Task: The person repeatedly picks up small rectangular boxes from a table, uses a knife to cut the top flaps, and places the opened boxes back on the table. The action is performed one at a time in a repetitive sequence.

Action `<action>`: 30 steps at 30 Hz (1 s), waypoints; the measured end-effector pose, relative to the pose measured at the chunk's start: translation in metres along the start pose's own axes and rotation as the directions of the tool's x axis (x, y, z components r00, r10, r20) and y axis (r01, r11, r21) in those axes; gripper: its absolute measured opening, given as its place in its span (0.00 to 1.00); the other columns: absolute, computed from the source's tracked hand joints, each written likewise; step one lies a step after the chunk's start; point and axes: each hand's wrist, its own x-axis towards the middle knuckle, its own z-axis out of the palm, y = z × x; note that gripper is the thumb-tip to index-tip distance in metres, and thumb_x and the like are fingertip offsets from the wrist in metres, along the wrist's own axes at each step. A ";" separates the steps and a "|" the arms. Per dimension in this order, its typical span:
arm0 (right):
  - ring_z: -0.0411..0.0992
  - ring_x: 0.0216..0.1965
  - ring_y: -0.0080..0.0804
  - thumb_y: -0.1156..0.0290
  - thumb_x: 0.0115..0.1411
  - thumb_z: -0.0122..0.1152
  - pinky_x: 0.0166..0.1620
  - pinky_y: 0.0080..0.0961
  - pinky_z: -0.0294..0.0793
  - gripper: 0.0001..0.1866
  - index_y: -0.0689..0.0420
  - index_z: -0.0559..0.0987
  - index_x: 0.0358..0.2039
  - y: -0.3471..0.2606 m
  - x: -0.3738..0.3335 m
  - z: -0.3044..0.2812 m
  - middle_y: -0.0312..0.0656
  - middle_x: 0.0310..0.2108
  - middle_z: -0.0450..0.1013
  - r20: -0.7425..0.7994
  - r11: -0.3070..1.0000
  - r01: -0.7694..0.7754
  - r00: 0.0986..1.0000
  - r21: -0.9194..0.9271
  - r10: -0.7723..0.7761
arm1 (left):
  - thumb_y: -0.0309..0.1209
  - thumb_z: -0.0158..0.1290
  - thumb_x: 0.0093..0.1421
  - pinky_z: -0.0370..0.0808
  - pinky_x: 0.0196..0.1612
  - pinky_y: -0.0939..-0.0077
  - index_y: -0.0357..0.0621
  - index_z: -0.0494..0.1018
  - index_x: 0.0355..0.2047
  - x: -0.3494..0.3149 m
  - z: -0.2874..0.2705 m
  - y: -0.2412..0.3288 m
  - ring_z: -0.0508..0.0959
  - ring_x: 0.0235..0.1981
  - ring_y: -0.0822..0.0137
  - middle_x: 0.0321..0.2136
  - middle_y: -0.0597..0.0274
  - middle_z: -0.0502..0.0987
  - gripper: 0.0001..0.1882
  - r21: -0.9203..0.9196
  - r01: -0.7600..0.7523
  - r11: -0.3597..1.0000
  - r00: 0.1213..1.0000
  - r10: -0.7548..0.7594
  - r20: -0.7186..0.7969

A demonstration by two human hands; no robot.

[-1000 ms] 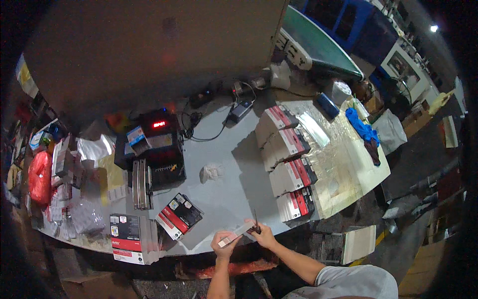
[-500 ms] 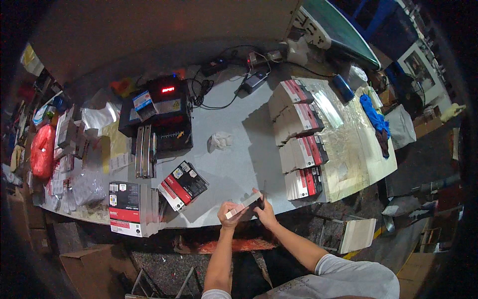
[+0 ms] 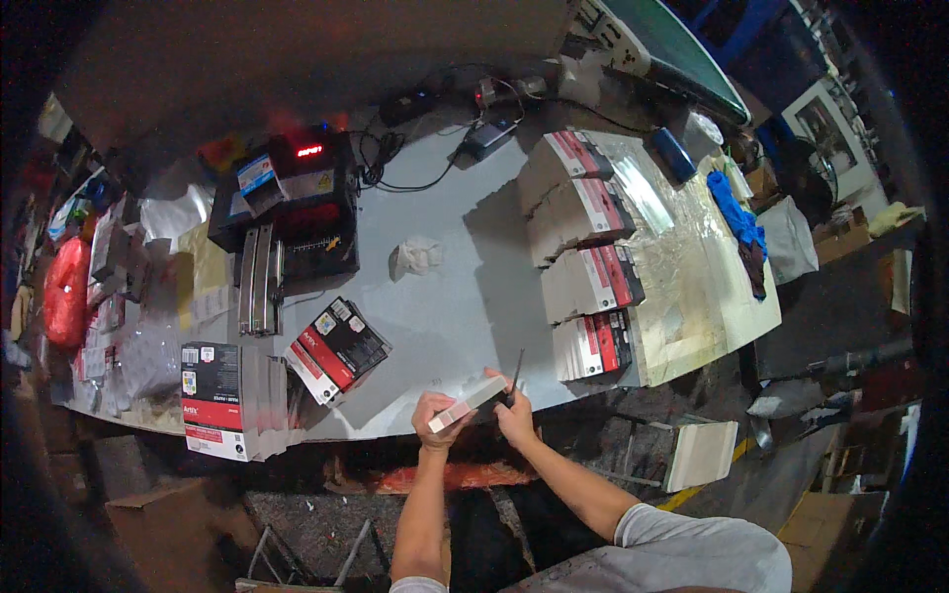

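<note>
Over the table's front edge my left hand (image 3: 432, 412) is closed around a pale stack of flat pieces (image 3: 476, 399), held edge-up and slanting to the upper right. My right hand (image 3: 515, 419) grips a thin dark pointed tool (image 3: 518, 366), its tip pointing away from me. The tool is close beside the far end of the stack; whether it is a knife or scissors I cannot tell. To the left of my hands lies a loose pile of black, red and white printed packs (image 3: 339, 350). A taller row of the same packs (image 3: 219, 400) stands at the front left corner.
Several stacks of similar packs (image 3: 583, 272) line the right side, next to a plastic-covered board (image 3: 682, 296) with a blue cloth (image 3: 735, 222). A black machine (image 3: 311, 212) with a red display stands back left. Crumpled white tissue (image 3: 419, 255) lies mid-table; cables (image 3: 381, 163) run behind.
The whole scene has shifted left and slightly up in the picture. My right hand has turned the dark tool so its long thin end now shows more clearly, apart from the stack.
</note>
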 end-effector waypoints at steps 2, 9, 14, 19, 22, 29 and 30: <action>0.69 0.45 0.29 0.83 0.46 0.46 0.48 0.22 0.64 0.28 0.52 0.69 0.51 0.003 0.000 0.003 0.42 0.41 0.72 -0.032 0.999 -0.038 0.999 -0.035 0.037 | 0.39 0.66 0.41 0.69 0.23 0.74 0.44 0.69 0.19 -0.001 0.000 0.001 0.73 0.19 0.64 0.19 0.62 0.72 0.17 0.008 0.012 1.000 1.000 -0.012 0.004; 0.68 0.49 0.34 0.70 0.58 0.50 0.49 0.25 0.66 0.24 0.62 0.61 0.55 -0.049 0.003 -0.018 0.47 0.50 0.68 0.077 0.938 -0.088 0.990 -0.335 0.120 | 0.28 0.63 0.45 0.69 0.26 0.80 0.36 0.73 0.24 -0.007 0.008 0.044 0.72 0.23 0.76 0.20 0.65 0.74 0.10 -0.055 0.579 0.813 0.787 -0.575 -0.221; 0.75 0.20 0.35 0.61 0.61 0.48 0.28 0.27 0.74 0.20 0.64 0.67 0.45 -0.111 -0.037 -0.055 0.50 0.21 0.74 0.082 0.841 -0.413 0.881 -0.348 0.467 | 0.35 0.64 0.46 0.71 0.31 0.74 0.34 0.75 0.28 -0.037 0.018 0.071 0.74 0.26 0.71 0.25 0.62 0.77 0.16 -0.429 0.812 0.395 0.240 -0.897 -0.372; 0.74 0.32 0.45 0.60 0.55 0.55 0.34 0.34 0.71 0.17 0.61 0.75 0.38 -0.114 -0.070 -0.056 0.53 0.26 0.73 0.273 0.714 -0.026 0.914 -0.700 0.301 | 0.48 0.63 0.43 0.71 0.33 0.68 0.35 0.76 0.26 -0.059 0.022 0.048 0.76 0.27 0.66 0.26 0.56 0.78 0.25 -0.247 0.938 0.242 0.108 -0.883 -0.456; 0.72 0.29 0.48 0.62 0.54 0.55 0.34 0.36 0.71 0.15 0.58 0.76 0.38 -0.113 -0.073 -0.046 0.52 0.24 0.72 0.321 0.669 0.111 0.926 -0.735 0.198 | 0.51 0.63 0.41 0.71 0.35 0.66 0.37 0.76 0.27 -0.067 0.025 0.034 0.78 0.29 0.60 0.27 0.53 0.78 0.27 -0.283 0.937 0.205 0.077 -0.911 -0.405; 0.72 0.27 0.50 0.62 0.54 0.53 0.32 0.41 0.72 0.15 0.55 0.76 0.40 -0.135 -0.071 -0.031 0.52 0.23 0.72 0.405 0.372 0.302 0.883 -0.878 0.239 | 0.51 0.63 0.40 0.72 0.35 0.68 0.35 0.76 0.27 -0.074 0.026 0.034 0.78 0.28 0.60 0.26 0.53 0.78 0.28 -0.273 0.909 0.316 0.171 -0.878 -0.448; 0.72 0.27 0.51 0.63 0.54 0.53 0.32 0.42 0.72 0.15 0.56 0.76 0.39 -0.137 -0.070 -0.029 0.52 0.23 0.73 0.414 0.379 0.307 0.877 -0.873 0.245 | 0.51 0.63 0.40 0.72 0.34 0.67 0.35 0.76 0.27 -0.074 0.026 0.035 0.78 0.28 0.60 0.25 0.53 0.78 0.28 -0.276 0.912 0.304 0.156 -0.878 -0.454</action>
